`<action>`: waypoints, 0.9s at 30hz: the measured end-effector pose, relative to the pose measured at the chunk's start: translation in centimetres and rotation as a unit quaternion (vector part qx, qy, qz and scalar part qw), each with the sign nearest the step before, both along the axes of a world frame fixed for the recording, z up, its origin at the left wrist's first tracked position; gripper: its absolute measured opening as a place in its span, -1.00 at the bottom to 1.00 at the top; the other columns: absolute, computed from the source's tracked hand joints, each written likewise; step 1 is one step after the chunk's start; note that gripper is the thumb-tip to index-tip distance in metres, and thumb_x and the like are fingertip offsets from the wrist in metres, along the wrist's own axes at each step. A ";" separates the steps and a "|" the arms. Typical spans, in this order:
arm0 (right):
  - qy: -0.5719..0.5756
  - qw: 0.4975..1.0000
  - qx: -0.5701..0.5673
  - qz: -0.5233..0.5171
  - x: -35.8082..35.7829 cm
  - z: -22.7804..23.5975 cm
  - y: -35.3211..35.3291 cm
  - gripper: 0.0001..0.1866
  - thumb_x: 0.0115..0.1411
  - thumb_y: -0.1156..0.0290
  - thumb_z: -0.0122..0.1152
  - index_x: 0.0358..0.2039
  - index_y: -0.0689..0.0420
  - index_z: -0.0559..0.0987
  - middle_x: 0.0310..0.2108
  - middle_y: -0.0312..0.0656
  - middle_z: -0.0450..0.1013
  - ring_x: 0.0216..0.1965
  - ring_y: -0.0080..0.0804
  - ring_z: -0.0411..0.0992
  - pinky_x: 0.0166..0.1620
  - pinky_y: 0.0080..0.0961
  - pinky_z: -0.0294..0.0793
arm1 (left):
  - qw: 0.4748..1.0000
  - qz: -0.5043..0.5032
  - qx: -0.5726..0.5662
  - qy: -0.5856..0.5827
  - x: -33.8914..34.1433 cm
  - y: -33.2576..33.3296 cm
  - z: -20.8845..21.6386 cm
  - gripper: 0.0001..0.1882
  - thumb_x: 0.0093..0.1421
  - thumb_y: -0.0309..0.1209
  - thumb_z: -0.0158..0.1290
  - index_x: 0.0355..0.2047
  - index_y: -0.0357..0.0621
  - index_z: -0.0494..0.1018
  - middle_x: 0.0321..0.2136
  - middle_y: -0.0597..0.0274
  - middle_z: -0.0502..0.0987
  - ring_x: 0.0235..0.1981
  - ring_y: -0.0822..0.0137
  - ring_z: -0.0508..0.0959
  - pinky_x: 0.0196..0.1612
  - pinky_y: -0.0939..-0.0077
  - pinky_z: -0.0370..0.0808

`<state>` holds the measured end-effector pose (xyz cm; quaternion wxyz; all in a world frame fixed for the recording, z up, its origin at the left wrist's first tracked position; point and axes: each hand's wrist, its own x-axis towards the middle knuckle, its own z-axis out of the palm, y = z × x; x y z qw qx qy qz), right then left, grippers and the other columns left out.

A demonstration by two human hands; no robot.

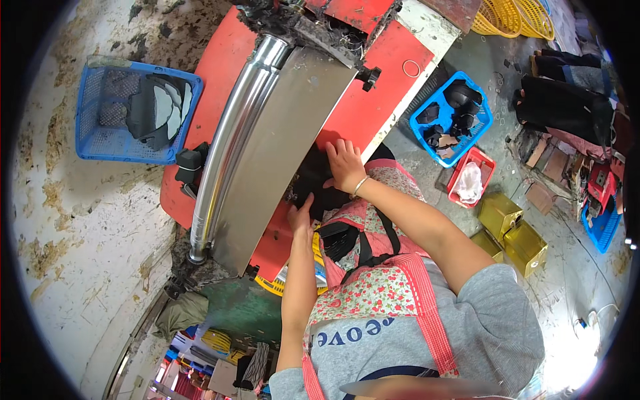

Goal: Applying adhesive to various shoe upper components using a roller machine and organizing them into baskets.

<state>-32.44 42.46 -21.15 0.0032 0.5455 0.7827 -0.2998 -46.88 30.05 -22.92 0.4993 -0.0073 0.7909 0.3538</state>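
On the red machine table, black sheet-like material lies between my hands, beside the machine's wide grey metal plate. My right hand rests at the material's right side near the table edge, its fingers spread and stretched forward. Nearer to me, my left hand stands at the lower edge of the plate with thumb and fingers apart, close to the dark material. Shadow hides the material's exact shape, and whether the left fingertips touch it is unclear. A shiny metal roller runs along the plate's far side.
At the left, a blue basket holds dark and pale cut pieces. On the floor at the right are a blue crate with black pieces, a red basket with a white bag, and several gold tins. A black knob juts from the machine.
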 end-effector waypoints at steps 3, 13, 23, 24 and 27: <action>-0.004 1.000 -0.010 -0.002 0.6 -0.1 -0.2 -0.13 -0.49 0.14 0.54 -0.11 0.14 0.34 -0.17 -0.13 0.23 -0.09 -0.16 0.23 -0.07 -0.27 0.29 | 0.997 -0.060 -0.038 -0.016 -0.1 -0.1 0.4 -0.52 -0.12 -0.42 0.33 -0.18 -0.30 0.46 -0.29 0.17 0.55 -0.33 0.33 0.55 -0.20 0.43 0.45; 0.264 0.959 -0.052 -0.084 7.8 2.4 -2.3 -0.27 -0.29 0.34 0.46 -0.08 0.18 0.32 -0.20 0.04 0.38 -0.14 0.02 0.34 -0.05 -0.21 0.29 | 0.903 -0.400 0.156 -0.012 1.8 2.1 5.3 -0.48 -0.03 -0.44 0.22 -0.05 -0.31 0.34 -0.19 0.05 0.51 -0.16 0.29 0.51 -0.05 0.44 0.40; 0.352 0.931 -0.095 0.009 10.7 15.8 1.8 -0.15 -0.25 0.32 0.48 0.09 0.09 0.27 -0.01 -0.01 0.19 0.06 -0.02 0.23 0.03 -0.25 0.34 | 0.805 -0.524 0.216 -0.172 1.1 9.4 21.0 -0.40 -0.04 -0.54 0.19 0.04 -0.33 0.25 -0.08 0.07 0.44 -0.04 0.29 0.43 0.04 0.41 0.34; 0.309 0.941 -0.123 0.064 10.7 16.8 2.2 -0.18 -0.24 0.24 0.46 0.06 0.13 0.29 -0.05 -0.02 0.24 0.05 -0.04 0.24 0.01 -0.25 0.35 | 0.823 -0.470 0.202 -0.246 0.9 9.5 21.6 -0.39 -0.04 -0.54 0.19 0.04 -0.34 0.25 -0.08 0.07 0.44 -0.04 0.27 0.44 0.04 0.40 0.35; 0.228 0.954 -0.127 0.149 10.4 17.4 1.7 -0.19 -0.22 0.10 0.43 0.01 0.19 0.31 -0.11 -0.03 0.34 0.01 -0.06 0.28 -0.02 -0.25 0.35 | 0.838 -0.393 0.149 -0.348 0.7 8.7 22.2 -0.39 -0.04 -0.49 0.16 0.04 -0.35 0.25 -0.07 0.05 0.42 -0.05 0.22 0.45 0.03 0.36 0.38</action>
